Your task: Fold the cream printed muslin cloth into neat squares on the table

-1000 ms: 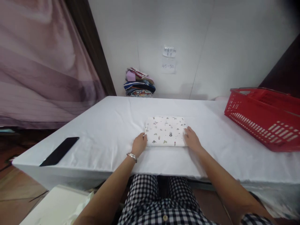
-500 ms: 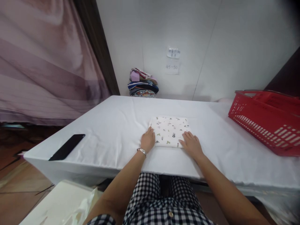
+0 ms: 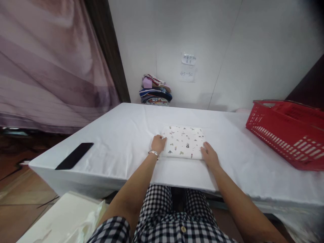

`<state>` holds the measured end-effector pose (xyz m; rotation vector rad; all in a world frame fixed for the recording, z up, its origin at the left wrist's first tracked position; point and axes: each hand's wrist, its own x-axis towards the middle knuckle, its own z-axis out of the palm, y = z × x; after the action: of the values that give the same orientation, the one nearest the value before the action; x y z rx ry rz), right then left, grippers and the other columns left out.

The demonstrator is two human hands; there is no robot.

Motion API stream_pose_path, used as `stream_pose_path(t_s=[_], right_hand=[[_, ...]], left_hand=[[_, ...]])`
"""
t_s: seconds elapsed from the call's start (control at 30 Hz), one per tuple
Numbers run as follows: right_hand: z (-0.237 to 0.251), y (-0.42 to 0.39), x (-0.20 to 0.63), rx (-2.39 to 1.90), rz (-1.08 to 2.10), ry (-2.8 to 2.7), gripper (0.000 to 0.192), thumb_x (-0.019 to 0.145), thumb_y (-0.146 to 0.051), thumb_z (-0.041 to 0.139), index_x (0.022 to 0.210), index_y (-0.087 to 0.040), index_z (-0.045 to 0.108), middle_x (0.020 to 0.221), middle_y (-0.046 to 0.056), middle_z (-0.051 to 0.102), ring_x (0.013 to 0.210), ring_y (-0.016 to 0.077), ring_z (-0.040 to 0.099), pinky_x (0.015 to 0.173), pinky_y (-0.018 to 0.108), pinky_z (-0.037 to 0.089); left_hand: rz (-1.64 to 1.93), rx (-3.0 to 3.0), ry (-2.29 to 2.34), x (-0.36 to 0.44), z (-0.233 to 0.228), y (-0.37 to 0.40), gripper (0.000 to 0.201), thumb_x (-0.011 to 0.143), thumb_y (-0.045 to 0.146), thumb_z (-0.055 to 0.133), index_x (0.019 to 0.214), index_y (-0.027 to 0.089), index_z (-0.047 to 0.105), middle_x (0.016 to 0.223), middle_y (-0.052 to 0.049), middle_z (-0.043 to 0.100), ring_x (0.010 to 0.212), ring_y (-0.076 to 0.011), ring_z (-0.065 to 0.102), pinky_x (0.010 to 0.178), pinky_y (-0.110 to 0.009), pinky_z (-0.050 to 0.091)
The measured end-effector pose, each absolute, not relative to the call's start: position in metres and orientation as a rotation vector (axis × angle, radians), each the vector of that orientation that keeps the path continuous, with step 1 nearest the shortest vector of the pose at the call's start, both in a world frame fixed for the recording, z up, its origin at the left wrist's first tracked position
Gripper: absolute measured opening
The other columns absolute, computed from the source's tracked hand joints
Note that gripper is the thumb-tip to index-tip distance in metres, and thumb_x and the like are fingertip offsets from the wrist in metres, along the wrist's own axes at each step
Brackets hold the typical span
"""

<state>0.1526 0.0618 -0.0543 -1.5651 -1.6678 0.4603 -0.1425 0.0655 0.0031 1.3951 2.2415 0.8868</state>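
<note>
A folded white cloth point(image 3: 183, 141) printed with small figures lies flat on the white-covered table point(image 3: 126, 135) in front of me; its exact kind does not show. My left hand point(image 3: 158, 144), with a bracelet at the wrist, has its fingers curled at the left edge of the cloth and its thumb along the top. At the right edge, my right hand point(image 3: 210, 155) grips the side of the cloth with the fingers close together. The fingertips under both edges are partly hidden.
A red plastic basket point(image 3: 286, 135) stands on the table at the right. A black flat object point(image 3: 74, 156) lies near the left corner. Behind the table's far edge is a stack of folded clothes point(image 3: 155, 91) against the wall, with paper signs point(image 3: 187, 74) above.
Both hands have moved from lying flat on the cloth out to its left and right edges, the fingers now curled there. The cloth stays about where it was.
</note>
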Motion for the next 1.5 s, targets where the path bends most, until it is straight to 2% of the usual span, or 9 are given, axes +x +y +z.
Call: stream_pose_path(t_s=[0.1,0.2,0.33,0.47,0.63,0.7,0.9,1.17,1.5], right_hand=[[-0.055,0.063,0.153,-1.529,0.455,-1.655,0.051,0.084,-0.044,0.047,0.124,-0.016,0.058,0.139,0.009,0.049,0.131,0.0254,0.041,0.112,0.043,0.029],[-0.054,0.063,0.152,-1.524,0.468,-1.649,0.051,0.084,-0.044,0.046,0.123,-0.014,0.059,0.138,0.011,0.048,0.13,0.0256,0.041,0.111,0.042,0.03],[-0.053,0.062,0.152,-1.506,0.493,-1.652,0.05,0.084,-0.045,0.046,0.122,-0.015,0.06,0.139,0.01,0.048,0.13,0.0251,0.042,0.111,0.042,0.031],[-0.054,0.063,0.152,-1.504,0.485,-1.653,0.048,0.084,-0.044,0.048,0.121,-0.017,0.06,0.138,0.009,0.049,0.129,0.0256,0.043,0.11,0.045,0.032],[-0.055,0.063,0.152,-1.505,0.444,-1.673,0.048,0.085,-0.042,0.046,0.122,-0.015,0.06,0.138,0.012,0.049,0.128,0.0261,0.044,0.11,0.045,0.032],[-0.055,0.063,0.153,-1.495,0.448,-1.68,0.048,0.085,-0.042,0.046,0.123,-0.016,0.059,0.138,0.011,0.049,0.129,0.0259,0.043,0.11,0.044,0.032],[-0.054,0.063,0.153,-1.505,0.49,-1.66,0.049,0.084,-0.043,0.047,0.123,-0.016,0.059,0.138,0.011,0.049,0.129,0.0254,0.043,0.111,0.044,0.031],[-0.055,0.062,0.152,-1.512,0.483,-1.655,0.048,0.085,-0.043,0.047,0.123,-0.018,0.06,0.138,0.01,0.049,0.129,0.0254,0.043,0.11,0.044,0.033],[-0.053,0.06,0.151,-1.515,0.541,-1.616,0.048,0.084,-0.044,0.048,0.124,-0.018,0.059,0.14,0.008,0.047,0.129,0.025,0.043,0.106,0.043,0.038]], left_hand=[[0.846,1.401,2.245,-0.144,0.004,0.072,0.029,0.082,0.044,0.055,0.089,0.016,0.059,0.107,-0.011,0.062,0.084,-0.02,0.064,0.07,-0.029,0.045],[0.819,1.417,2.27,-0.146,0.002,0.075,0.026,0.084,0.042,0.052,0.082,0.017,0.058,0.101,-0.011,0.063,0.085,-0.0208,0.063,0.071,-0.029,0.044],[0.811,1.418,2.32,-0.148,-0.003,0.073,0.025,0.088,0.038,0.045,0.083,0.017,0.057,0.102,-0.012,0.062,0.087,-0.0206,0.061,0.073,-0.029,0.043],[0.772,1.451,2.314,-0.15,-0.003,0.073,0.025,0.086,0.038,0.047,0.083,0.017,0.059,0.1,-0.012,0.064,0.086,-0.0211,0.061,0.072,-0.029,0.043],[0.684,1.505,2.275,-0.153,0.002,0.087,0.042,0.087,0.051,0.041,0.081,0.016,0.063,0.091,-0.014,0.067,0.085,-0.0247,0.063,0.07,-0.032,0.044],[0.65,1.516,2.278,-0.153,0.003,0.095,0.047,0.089,0.051,0.036,0.083,0.014,0.065,0.094,-0.016,0.067,0.088,-0.0259,0.064,0.073,-0.033,0.044],[0.569,1.539,2.325,-0.151,0.002,0.105,0.038,0.093,0.034,0.034,0.1,0.01,0.062,0.115,-0.021,0.061,0.106,-0.0272,0.058,0.087,-0.036,0.041],[0.565,1.535,2.274,-0.161,0.01,0.118,0.041,0.089,0.048,0.041,0.092,0.013,0.062,0.101,-0.016,0.067,0.096,-0.0262,0.062,0.077,-0.031,0.044],[0.738,1.544,2.267,-0.162,0.009,0.152,0.029,0.083,0.036,0.053,0.105,0.017,0.059,0.12,-0.012,0.058,0.101,-0.0217,0.059,0.084,-0.029,0.043]])
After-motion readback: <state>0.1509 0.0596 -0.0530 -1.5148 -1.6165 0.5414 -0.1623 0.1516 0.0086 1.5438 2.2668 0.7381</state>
